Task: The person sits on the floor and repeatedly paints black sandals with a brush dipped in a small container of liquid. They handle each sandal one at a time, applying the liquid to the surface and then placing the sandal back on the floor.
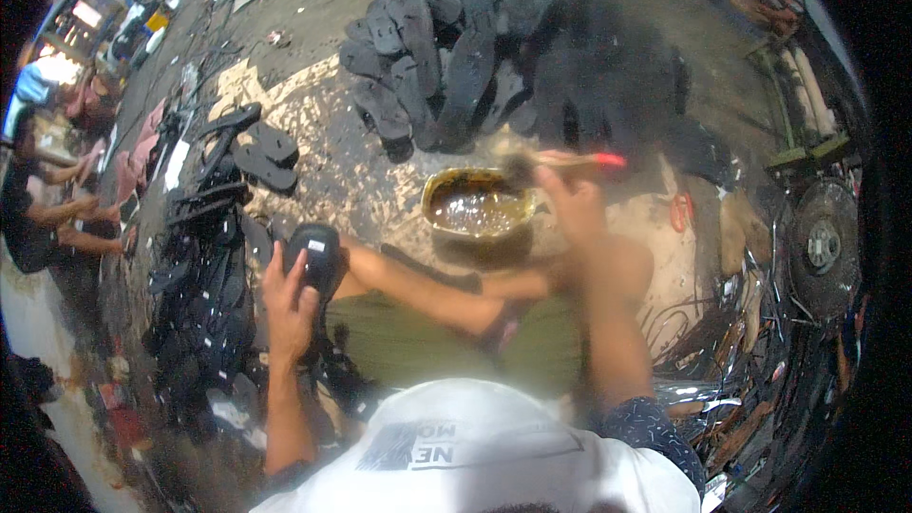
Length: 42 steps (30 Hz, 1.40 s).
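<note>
My left hand (288, 304) grips a black shoe sole (314, 256), held up in front of me at centre left. My right hand (575, 204) holds a brush with a red handle (581, 161); its bristles hang over the far edge of a yellow bowl (439, 188). The bowl sits on the floor and holds brown glossy glue. My crossed legs lie below the bowl.
A heap of black soles (427, 57) lies beyond the bowl, and another pile of black straps and soles (204, 256) to my left. Orange scissors (680, 211) lie right of the bowl. A fan (823, 247) stands at right. People sit at far left (47, 199).
</note>
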Each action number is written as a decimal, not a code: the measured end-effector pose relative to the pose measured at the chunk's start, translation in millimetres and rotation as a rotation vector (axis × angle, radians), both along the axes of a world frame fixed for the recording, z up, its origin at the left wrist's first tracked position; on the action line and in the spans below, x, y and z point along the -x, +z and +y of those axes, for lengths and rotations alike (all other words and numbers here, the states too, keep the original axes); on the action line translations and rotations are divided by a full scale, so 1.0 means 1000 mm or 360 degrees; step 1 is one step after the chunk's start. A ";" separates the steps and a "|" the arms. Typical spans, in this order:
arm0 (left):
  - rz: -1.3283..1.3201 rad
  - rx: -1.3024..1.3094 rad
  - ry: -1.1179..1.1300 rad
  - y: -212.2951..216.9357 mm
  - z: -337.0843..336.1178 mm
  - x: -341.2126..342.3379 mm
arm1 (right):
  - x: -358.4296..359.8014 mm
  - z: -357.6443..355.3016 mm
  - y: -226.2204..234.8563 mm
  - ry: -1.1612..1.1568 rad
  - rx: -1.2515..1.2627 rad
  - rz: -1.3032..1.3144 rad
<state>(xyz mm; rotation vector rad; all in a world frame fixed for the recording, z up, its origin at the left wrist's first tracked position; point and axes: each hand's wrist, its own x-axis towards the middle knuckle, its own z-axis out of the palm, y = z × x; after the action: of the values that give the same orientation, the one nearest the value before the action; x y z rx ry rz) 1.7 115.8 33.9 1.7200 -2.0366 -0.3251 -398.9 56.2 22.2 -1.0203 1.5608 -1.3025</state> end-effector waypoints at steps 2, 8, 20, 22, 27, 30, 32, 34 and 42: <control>-0.0265 0.0116 -0.0059 -0.005 -0.003 -0.002 | 0.002 0.000 -0.004 -0.0151 -0.0009 -0.0068; 0.0760 0.0049 0.0156 -0.003 -0.028 0.005 | -0.043 -0.004 0.022 -0.0161 0.0457 -0.0474; 0.2955 -0.0585 0.0180 -0.006 0.009 0.123 | -0.136 0.025 0.026 0.0424 0.1084 0.0375; 0.3124 -0.0491 -0.0258 -0.008 0.003 0.121 | -0.136 0.033 0.027 0.0597 0.1104 0.0116; 0.3706 -0.0992 -0.0313 -0.029 0.000 0.125 | -0.119 0.018 0.007 0.0466 0.0858 0.0086; 0.3453 -0.1120 -0.0354 -0.036 0.024 0.125 | -0.082 -0.016 -0.039 0.0546 0.0750 0.0013; 0.3367 -0.1183 -0.0034 -0.035 0.046 0.121 | -0.056 -0.032 -0.072 0.0632 0.0423 0.0450; 0.3310 -0.1328 -0.0021 -0.030 0.067 0.114 | -0.048 -0.041 -0.092 0.0742 0.0234 0.0947; 0.3287 -0.1255 0.0464 -0.045 0.087 0.097 | -0.029 -0.031 -0.073 0.0484 0.0591 0.1029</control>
<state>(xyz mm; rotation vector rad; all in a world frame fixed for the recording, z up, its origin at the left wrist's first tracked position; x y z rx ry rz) -95.5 203.2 -11.3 0.8005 -0.0633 -1.8596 -370.3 25.2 -50.4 -1.9803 1.5455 -1.1228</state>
